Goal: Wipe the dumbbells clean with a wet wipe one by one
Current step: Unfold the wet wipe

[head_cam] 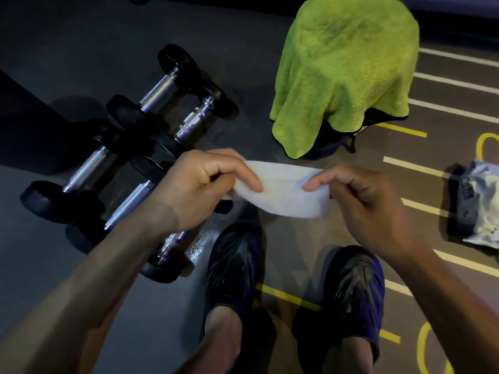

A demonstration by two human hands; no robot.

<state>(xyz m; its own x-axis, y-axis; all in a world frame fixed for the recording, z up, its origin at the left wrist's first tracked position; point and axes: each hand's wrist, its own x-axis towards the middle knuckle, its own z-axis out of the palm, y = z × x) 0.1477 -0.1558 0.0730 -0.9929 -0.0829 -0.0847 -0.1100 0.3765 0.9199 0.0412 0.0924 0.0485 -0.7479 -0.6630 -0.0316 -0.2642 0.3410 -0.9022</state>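
Wipe: wet wipe [283,190], I see it stretched right of dumbbells [129,147].
Hands: left hand [199,184] and right hand [370,203] each pinch one end.

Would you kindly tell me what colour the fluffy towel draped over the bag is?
The fluffy towel is bright lime green, seen clearly in the head view.

Dark gym floor [243,85], white and yellow lines painted across its right side. Left: cluster of dumbbells [129,157] lying side by side, chrome handles, black ends. Far centre-right: green towel [345,74] draped over a dark object, possibly a bag. Right edge: wipes packet [478,206]. Near: two dark clogs [294,279] planted on floor.
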